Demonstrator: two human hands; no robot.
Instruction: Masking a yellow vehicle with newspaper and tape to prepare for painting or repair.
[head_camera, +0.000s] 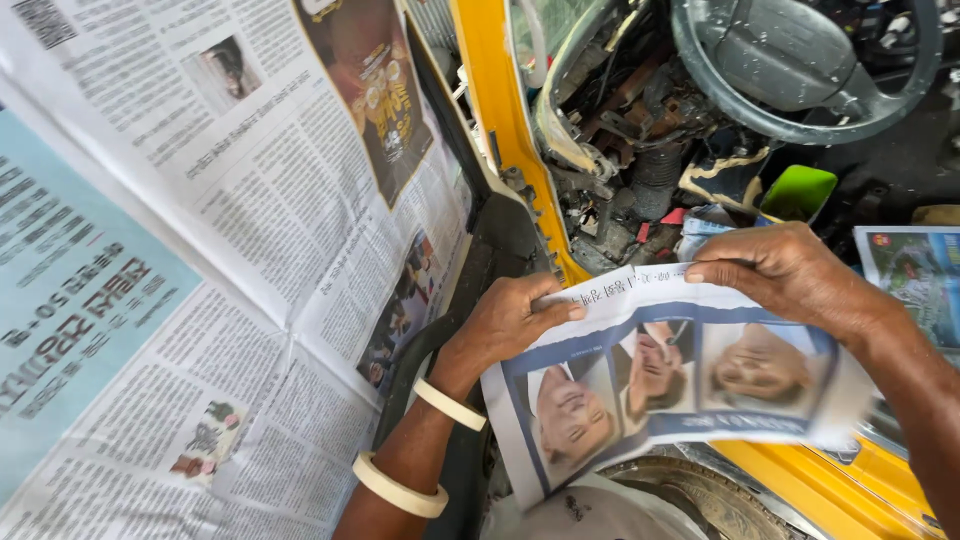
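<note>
Both hands, left hand (505, 325) and right hand (785, 272), pinch the top edge of a torn newspaper sheet with printed portraits (660, 385), beside the newspaper-covered yellow vehicle door (220, 250).

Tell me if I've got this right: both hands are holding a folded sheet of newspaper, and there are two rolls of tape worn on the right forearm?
Not quite: the two rolls of tape sit on the left forearm, not the right. The head view shows it. Both the left hand and right hand do hold the folded newspaper.
</note>
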